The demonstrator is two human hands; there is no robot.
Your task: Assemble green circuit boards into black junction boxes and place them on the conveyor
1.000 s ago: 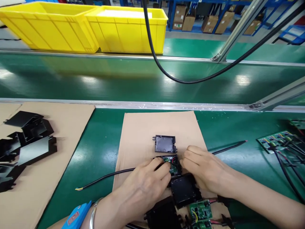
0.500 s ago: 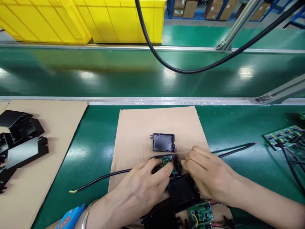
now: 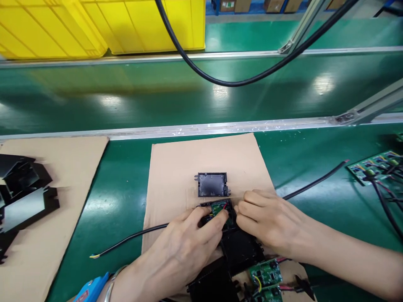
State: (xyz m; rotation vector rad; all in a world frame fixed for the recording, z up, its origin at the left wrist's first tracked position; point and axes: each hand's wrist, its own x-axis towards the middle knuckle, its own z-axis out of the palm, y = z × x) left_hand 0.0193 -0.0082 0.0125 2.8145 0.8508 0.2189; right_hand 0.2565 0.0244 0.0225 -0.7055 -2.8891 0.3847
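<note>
Left hand [image 3: 185, 247] and right hand [image 3: 267, 224] both with fingers curled, pinching a small black box with a green board [image 3: 220, 209] inside (wires too), on a brown cardboard sheet [image 3: 176, 167], empty black case [image 3: 212, 184] just behind.

two hands [image 3: 182, 251], two yellow bins [image 3: 94, 25], two cardboard sheets [image 3: 201, 159], one empty black casing [image 3: 212, 185], one hanging black cable [image 3: 233, 82]

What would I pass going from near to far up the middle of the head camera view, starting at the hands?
left hand and right hand on the small circuit board → empty black housing → far edge of the cardboard sheet → metal rail → green conveyor belt → yellow bins
</note>
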